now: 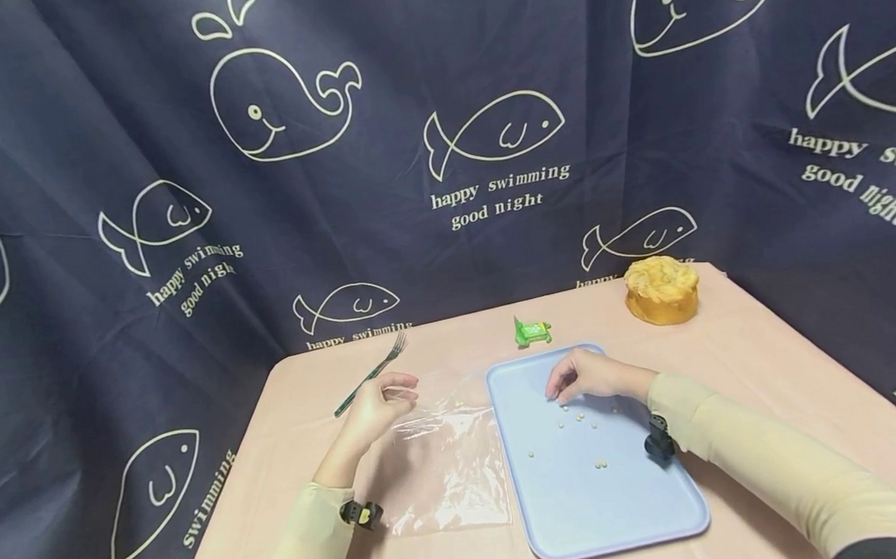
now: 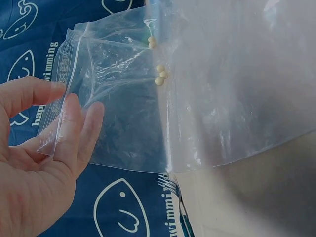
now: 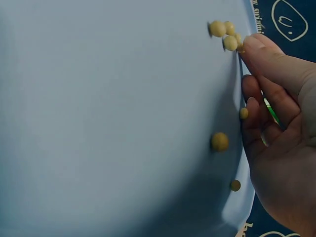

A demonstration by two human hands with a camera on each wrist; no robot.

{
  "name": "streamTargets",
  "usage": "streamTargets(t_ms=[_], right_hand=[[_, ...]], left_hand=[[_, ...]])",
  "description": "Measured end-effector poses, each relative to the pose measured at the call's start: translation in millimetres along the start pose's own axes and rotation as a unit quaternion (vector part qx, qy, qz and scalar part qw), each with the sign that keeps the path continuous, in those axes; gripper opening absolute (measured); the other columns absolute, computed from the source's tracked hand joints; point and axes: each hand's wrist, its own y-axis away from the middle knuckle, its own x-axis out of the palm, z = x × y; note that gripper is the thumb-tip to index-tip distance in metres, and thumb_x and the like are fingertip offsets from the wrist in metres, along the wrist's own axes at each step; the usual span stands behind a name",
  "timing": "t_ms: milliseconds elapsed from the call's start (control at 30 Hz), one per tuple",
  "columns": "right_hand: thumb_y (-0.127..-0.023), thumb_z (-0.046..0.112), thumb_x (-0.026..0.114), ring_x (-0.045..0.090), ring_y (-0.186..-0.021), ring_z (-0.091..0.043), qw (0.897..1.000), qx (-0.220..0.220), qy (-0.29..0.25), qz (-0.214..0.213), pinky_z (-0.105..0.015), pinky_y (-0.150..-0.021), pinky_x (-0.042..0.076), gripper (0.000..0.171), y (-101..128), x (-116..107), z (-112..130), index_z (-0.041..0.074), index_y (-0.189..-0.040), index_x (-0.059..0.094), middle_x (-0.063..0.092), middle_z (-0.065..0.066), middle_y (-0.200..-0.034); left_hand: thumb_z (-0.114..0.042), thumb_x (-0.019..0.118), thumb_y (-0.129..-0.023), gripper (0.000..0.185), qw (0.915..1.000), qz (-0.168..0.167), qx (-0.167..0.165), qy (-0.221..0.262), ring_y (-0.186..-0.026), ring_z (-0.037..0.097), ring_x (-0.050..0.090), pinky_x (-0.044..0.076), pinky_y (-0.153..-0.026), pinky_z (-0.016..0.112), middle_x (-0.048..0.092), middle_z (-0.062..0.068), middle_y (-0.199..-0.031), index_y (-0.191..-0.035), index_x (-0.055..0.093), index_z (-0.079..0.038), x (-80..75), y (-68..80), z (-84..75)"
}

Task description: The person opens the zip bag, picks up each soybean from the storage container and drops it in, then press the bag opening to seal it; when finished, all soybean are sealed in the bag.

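At the lower right of the head view, a light-blue tray (image 1: 616, 514) lies on the pink-covered counter (image 1: 782, 365), with yellow beans (image 1: 580, 417) scattered on it. Just left, at lower centre, is a clear zip bag (image 1: 457, 479), more beans showing in it; the left hand (image 1: 378, 406) grips its zip edge between thumb and fingers. Over the tray's upper part, the right hand (image 1: 591, 375) has thumb and forefinger together at some beans, seemingly pinching one, though blur obscures this. Beyond sit a fork (image 1: 377, 373), a green packet (image 1: 533, 332) and round bread (image 1: 662, 293).
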Motion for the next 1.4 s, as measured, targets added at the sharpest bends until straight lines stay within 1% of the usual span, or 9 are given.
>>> streamTargets(t_ms=[233,367,567,667,767,933,1167,1300,1400], right_hand=[[-0.082,0.002,0.080,0.067,-0.079,-0.009,1.000,0.001,0.019,-0.020,-0.025,-0.077,0.056,0.010,-1.3,1.8,-7.0,0.009,-0.088,0.079,0.075,0.000,-0.085],[-0.084,0.006,0.080,0.068,-0.083,-0.009,0.999,0.004,0.021,-0.048,-0.027,-0.081,0.055,0.006,-6.5,1.6,-2.6,0.008,-0.090,0.079,0.076,0.001,-0.087],[-0.087,0.009,0.079,0.069,-0.096,-0.019,0.992,0.018,-0.019,-0.121,-0.035,-0.089,0.052,0.012,-31.0,-0.7,27.4,0.004,-0.098,0.079,0.077,-0.004,-0.097],[-0.089,0.008,0.077,0.068,-0.103,-0.025,0.989,0.014,-0.044,-0.139,-0.040,-0.094,0.052,0.015,-50.6,1.9,50.7,0.000,-0.102,0.078,0.076,-0.008,-0.103],[-0.090,0.009,0.077,0.067,-0.107,-0.026,0.989,-0.001,-0.063,-0.136,-0.040,-0.095,0.053,0.017,-69.0,7.9,73.2,0.000,-0.104,0.078,0.075,-0.009,-0.107],[-0.089,0.012,0.078,0.068,-0.097,-0.019,0.991,-0.023,-0.072,-0.106,-0.031,-0.083,0.056,0.014,-91.8,23.4,97.8,0.005,-0.102,0.079,0.076,-0.004,-0.103],[-0.087,0.011,0.080,0.065,-0.087,-0.011,0.996,-0.057,-0.029,-0.068,-0.028,-0.077,0.054,0.011,-111.2,44.6,104.0,0.009,-0.098,0.080,0.076,0.005,-0.094],[-0.086,0.008,0.079,0.064,-0.089,-0.010,0.996,-0.065,-0.019,-0.063,-0.031,-0.079,0.055,0.012,-112.0,48.8,106.1,0.008,-0.097,0.080,0.076,0.005,-0.094],[-0.087,0.009,0.079,0.064,-0.090,-0.011,0.996,-0.052,-0.023,-0.068,-0.030,-0.078,0.054,0.013,-107.7,46.7,109.2,0.009,-0.099,0.080,0.076,0.005,-0.097]], left_hand=[[0.005,0.068,-0.080,0.037,1.0000,0.002,-0.005,-0.001,-0.094,0.026,0.073,0.061,-0.082,0.038,0.073,0.010,-0.107,-0.117,0.070,0.003,0.4,0.7,-1.0],[0.004,0.068,-0.080,0.036,1.0000,-0.001,0.000,-0.004,-0.093,0.027,0.073,0.061,-0.081,0.038,0.073,0.012,-0.106,-0.115,0.071,0.002,1.3,0.8,-0.8],[0.004,0.070,-0.080,0.036,1.0000,0.001,0.006,-0.007,-0.092,0.026,0.073,0.061,-0.081,0.038,0.074,0.011,-0.107,-0.116,0.071,0.002,2.8,-0.5,-0.8],[0.004,0.070,-0.080,0.036,1.0000,0.000,0.005,-0.006,-0.093,0.026,0.073,0.061,-0.081,0.038,0.074,0.010,-0.107,-0.116,0.071,0.001,3.5,-1.3,-0.5],[0.004,0.069,-0.080,0.037,1.0000,0.003,0.002,-0.004,-0.093,0.027,0.073,0.061,-0.081,0.039,0.073,0.014,-0.107,-0.117,0.070,0.003,3.4,-0.7,-0.2],[0.002,0.069,-0.081,0.038,0.9999,0.010,0.002,-0.009,-0.093,0.027,0.073,0.061,-0.082,0.039,0.071,0.022,-0.111,-0.119,0.068,0.004,3.2,-0.5,1.8],[0.002,0.069,-0.081,0.036,0.9997,0.011,0.016,-0.011,-0.093,0.028,0.073,0.061,-0.083,0.039,0.072,0.022,-0.110,-0.117,0.069,0.005,3.8,1.2,2.3],[0.002,0.069,-0.082,0.036,0.9997,0.013,0.018,-0.013,-0.094,0.028,0.073,0.061,-0.083,0.038,0.071,0.022,-0.112,-0.118,0.069,0.005,3.4,2.3,1.6],[0.002,0.069,-0.082,0.036,0.9996,0.015,0.021,-0.013,-0.094,0.029,0.073,0.061,-0.083,0.039,0.070,0.025,-0.113,-0.117,0.069,0.005,3.0,3.0,1.4]])
